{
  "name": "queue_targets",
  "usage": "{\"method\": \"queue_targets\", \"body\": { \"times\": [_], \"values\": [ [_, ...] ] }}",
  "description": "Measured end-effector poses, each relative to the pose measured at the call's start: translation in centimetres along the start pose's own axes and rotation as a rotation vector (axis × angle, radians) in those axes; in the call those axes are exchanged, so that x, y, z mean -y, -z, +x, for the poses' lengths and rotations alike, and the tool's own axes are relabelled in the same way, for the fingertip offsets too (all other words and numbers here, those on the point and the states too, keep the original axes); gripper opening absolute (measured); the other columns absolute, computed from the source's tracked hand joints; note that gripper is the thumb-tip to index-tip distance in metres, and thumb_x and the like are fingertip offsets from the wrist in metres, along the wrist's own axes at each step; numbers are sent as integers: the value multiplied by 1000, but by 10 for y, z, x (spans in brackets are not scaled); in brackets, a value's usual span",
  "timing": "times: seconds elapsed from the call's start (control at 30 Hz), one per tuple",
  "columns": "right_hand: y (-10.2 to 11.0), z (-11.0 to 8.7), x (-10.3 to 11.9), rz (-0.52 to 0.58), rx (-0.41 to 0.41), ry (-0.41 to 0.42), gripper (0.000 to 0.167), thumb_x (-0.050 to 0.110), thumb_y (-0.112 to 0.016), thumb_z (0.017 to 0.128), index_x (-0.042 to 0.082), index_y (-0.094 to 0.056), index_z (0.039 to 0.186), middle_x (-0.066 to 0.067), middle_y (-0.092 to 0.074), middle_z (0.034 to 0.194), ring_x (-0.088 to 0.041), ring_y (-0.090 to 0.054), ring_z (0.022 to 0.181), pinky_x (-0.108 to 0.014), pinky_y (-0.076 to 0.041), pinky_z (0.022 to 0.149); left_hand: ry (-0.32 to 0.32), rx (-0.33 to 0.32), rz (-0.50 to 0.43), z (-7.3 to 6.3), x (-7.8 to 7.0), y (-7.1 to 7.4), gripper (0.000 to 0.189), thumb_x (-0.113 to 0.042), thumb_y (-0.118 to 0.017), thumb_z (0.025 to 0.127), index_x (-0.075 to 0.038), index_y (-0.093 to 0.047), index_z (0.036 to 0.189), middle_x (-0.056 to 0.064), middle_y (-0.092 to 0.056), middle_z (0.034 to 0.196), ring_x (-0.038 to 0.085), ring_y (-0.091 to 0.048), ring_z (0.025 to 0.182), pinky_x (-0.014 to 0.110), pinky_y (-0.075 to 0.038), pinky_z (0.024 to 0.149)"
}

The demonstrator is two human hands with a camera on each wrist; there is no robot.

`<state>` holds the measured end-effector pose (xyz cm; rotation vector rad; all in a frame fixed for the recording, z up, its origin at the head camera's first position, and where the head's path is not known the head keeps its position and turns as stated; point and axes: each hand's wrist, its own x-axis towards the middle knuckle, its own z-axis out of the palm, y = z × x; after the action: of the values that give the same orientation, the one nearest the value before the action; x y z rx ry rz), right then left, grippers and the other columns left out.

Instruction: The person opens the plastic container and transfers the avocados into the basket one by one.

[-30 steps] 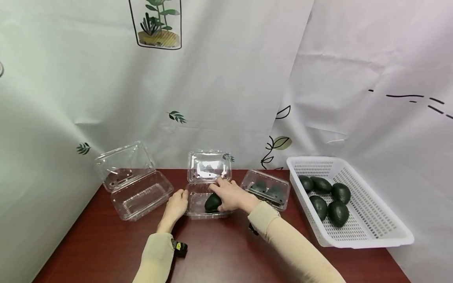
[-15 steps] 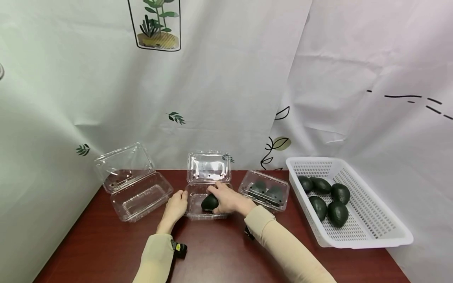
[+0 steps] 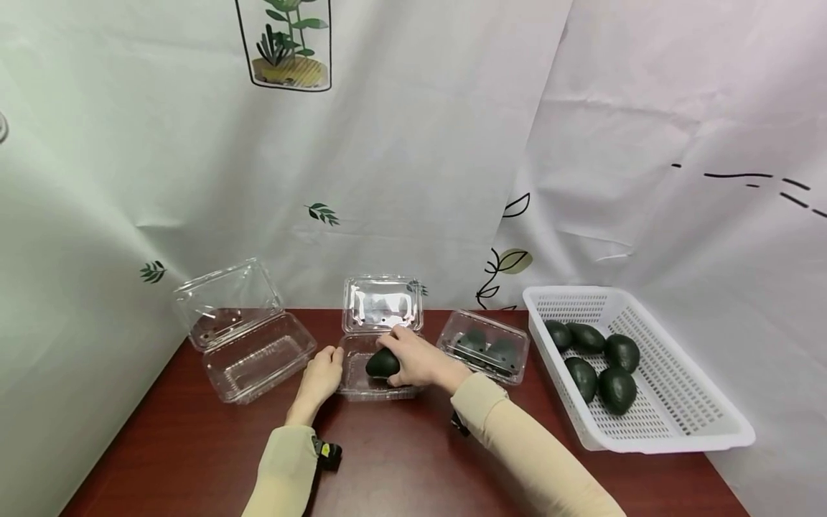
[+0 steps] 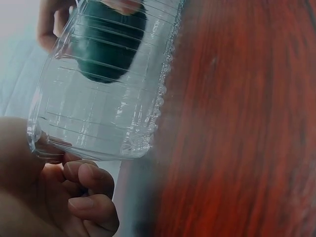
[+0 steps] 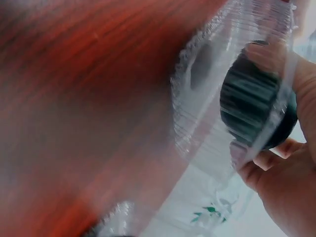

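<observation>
An avocado (image 3: 382,363), dark green, is in the grip of my right hand (image 3: 416,357), over the base of the middle clear plastic clamshell container (image 3: 358,391). That container's lid (image 3: 382,305) stands tipped up at the back. At the container's left end, my left hand (image 3: 323,377) pinches the rim, its thumb on the edge and the other fingers curled below, as the left wrist view shows. Through the clear wall the avocado (image 4: 106,49) appears in the left wrist view. In the right wrist view, fingers and thumb wrap round the avocado (image 5: 252,101).
To the left lies another lidded container (image 3: 258,359), open, with nothing in it. A closed container (image 3: 484,345) with avocados inside sits right of the middle one. Farther right, a white plastic basket (image 3: 678,431) holds several avocados. A printed white cloth (image 3: 420,179) hangs behind the table (image 3: 388,459).
My right hand has shifted the avocado slightly left within the middle container and a little farther back. My left hand has stayed at the container's left end.
</observation>
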<state>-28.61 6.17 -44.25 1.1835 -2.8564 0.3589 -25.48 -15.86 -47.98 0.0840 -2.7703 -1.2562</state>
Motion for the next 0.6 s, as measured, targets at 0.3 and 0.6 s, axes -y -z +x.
{"method": "queue_targets", "body": {
  "times": [0.3, 0.6],
  "values": [
    [30, -15, -9, -48, -38, 90, 60, 27, -85, 72, 15, -53, 121, -5, -46, 105, -16, -49, 91, -31, -46, 79, -4, 0, 2, 1, -1, 1, 32, -23, -40, 104, -8, -48, 77, 8, -43, 63, 29, -49, 66, 43, -39, 63],
    [61, -43, -18, -116, -92, 140, 59, 25, -83, 71, 15, -55, 122, -4, -45, 107, -16, -48, 88, -32, -46, 77, 12, 10, -3, 2, 0, 2, 32, -25, -40, 105, -8, -50, 80, 8, -44, 65, 29, -50, 66, 43, -40, 64]
  ]
}}
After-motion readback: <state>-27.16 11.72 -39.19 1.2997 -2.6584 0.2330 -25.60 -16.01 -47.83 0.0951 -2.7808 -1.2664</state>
